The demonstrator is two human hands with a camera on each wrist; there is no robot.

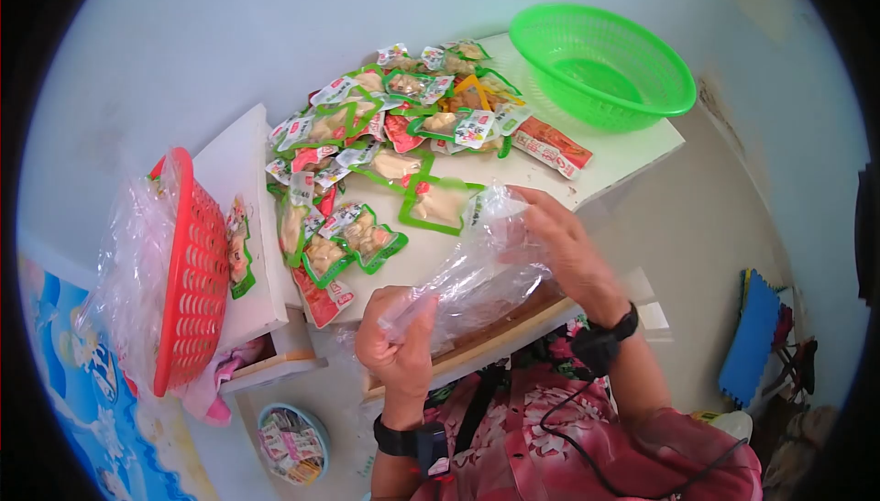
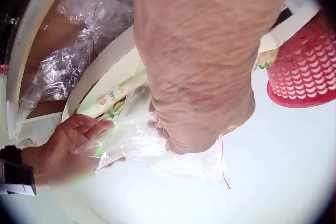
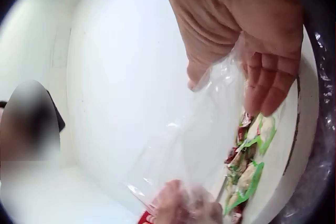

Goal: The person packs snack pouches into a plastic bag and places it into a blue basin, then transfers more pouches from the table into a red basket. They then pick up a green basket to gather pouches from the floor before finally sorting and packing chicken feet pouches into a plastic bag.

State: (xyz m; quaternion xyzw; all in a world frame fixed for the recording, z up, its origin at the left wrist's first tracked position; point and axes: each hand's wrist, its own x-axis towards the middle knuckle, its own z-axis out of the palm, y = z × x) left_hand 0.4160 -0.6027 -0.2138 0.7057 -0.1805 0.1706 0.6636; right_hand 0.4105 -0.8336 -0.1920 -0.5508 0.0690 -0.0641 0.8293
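A clear plastic bag point(image 1: 472, 272) stretches between the two hands in the head view. My left hand point(image 1: 399, 345) pinches its near left end between thumb and curled fingers. At the bag's other end, my right hand point(image 1: 573, 258) touches the film with fingers extended; the right wrist view shows thumb and fingers of this hand point(image 3: 247, 29) spread apart, the film point(image 3: 210, 108) running up to the palm. Just beyond the bag lies a green-edged food packet point(image 1: 438, 205) on the white table point(image 1: 632, 151). A pile of similar packets point(image 1: 367, 121) is behind it.
A green basket point(image 1: 605, 66) stands at the table's back right. At the left are a red basket point(image 1: 192, 281) with clear plastic and a single packet point(image 1: 240, 249). An open drawer point(image 2: 58, 61) holding clear bags is below the table edge. A bin point(image 1: 293, 443) stands on the floor.
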